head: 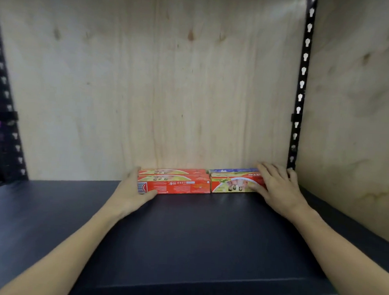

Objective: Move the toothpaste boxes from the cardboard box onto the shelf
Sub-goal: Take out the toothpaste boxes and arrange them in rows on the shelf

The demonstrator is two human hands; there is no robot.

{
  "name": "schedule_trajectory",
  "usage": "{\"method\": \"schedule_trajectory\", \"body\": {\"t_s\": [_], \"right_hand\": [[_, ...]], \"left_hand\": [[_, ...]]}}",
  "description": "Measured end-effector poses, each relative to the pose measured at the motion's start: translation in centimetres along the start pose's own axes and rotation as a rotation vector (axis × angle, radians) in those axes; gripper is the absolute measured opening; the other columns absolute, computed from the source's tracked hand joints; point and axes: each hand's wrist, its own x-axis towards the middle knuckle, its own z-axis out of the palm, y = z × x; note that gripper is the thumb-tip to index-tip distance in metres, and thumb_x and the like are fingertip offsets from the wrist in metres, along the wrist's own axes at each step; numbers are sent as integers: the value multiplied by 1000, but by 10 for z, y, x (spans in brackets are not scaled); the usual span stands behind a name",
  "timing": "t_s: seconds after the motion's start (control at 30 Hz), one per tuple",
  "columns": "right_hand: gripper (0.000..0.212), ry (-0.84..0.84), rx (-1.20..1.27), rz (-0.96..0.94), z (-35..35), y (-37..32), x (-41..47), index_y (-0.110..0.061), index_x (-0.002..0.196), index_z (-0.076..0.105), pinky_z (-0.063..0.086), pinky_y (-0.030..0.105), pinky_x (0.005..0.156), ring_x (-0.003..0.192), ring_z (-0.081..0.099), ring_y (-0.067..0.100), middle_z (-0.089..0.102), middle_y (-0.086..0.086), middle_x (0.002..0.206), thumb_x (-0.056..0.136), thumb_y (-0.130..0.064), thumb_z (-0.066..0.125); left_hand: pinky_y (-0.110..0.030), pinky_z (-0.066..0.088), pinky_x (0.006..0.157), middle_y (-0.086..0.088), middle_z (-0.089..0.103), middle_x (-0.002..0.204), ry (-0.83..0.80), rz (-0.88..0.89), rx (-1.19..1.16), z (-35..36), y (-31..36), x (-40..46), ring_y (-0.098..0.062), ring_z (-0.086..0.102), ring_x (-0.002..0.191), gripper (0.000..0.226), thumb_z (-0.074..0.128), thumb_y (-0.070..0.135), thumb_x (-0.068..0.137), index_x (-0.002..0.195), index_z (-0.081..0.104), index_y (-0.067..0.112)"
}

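Several toothpaste boxes lie in a row at the back of the dark shelf [183, 234], against the plywood back wall. The left pair of red boxes [177, 184] is stacked, and my left hand [132, 189] grips its left end, thumb along the front face. On the right lie a red and yellow box [234, 184] and a blue-topped box [231, 170] behind it. My right hand [278, 187] rests flat over their right ends with fingers spread. The cardboard box is out of view.
A black slotted upright [301, 85] stands at the back right corner, another upright [4, 92] at the left. Plywood panels form the back wall [148, 75] and the right wall [358, 101]. The shelf's front lip [201, 293] runs along the bottom.
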Motion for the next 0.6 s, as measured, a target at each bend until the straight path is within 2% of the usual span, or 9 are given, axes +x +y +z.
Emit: {"method": "schedule_trajectory", "body": {"t_s": [0.1,0.2,0.3,0.4,0.53,0.6], "right_hand": [[75,49,71,10,-15,-10,-22,-19,158,24,17,44,116,145,24,21,29,-1,162,99,-63,39],[78,87,152,16,-30,-21,-50,-18,156,28,23,41,112,141,27,22,34,1,159,96,-64,45],[83,69,179,-3,-44,-32,-74,-18,158,26,27,42,108,138,30,25,35,3,158,94,-65,50],[84,51,187,-20,-56,-42,-97,-19,157,27,33,44,102,127,37,27,43,5,149,92,-67,50],[79,89,354,3,-67,-61,-131,-21,153,37,39,45,97,109,43,25,55,4,126,89,-61,61],[71,154,457,12,-72,-76,-154,-20,147,47,41,46,97,104,44,25,58,1,116,88,-55,67]], "left_hand": [[-37,32,116,-6,31,148,27,66,147,0,8,-11,-25,36,140,89,75,34,87,156,23,17],[-37,32,115,-4,32,145,62,199,227,-2,15,-28,-24,36,138,84,72,40,87,155,26,19],[-36,32,116,-1,33,147,68,292,208,-8,23,-54,-21,35,140,81,69,42,88,154,27,22],[-35,30,118,2,30,152,45,337,179,-17,32,-86,-17,30,143,79,67,44,89,154,26,25],[-43,42,110,3,37,148,-40,336,189,-30,44,-126,-19,44,130,75,61,49,92,153,25,28],[-43,48,101,8,51,133,-45,307,168,-32,47,-150,-13,56,115,61,57,47,95,149,34,28]]}}
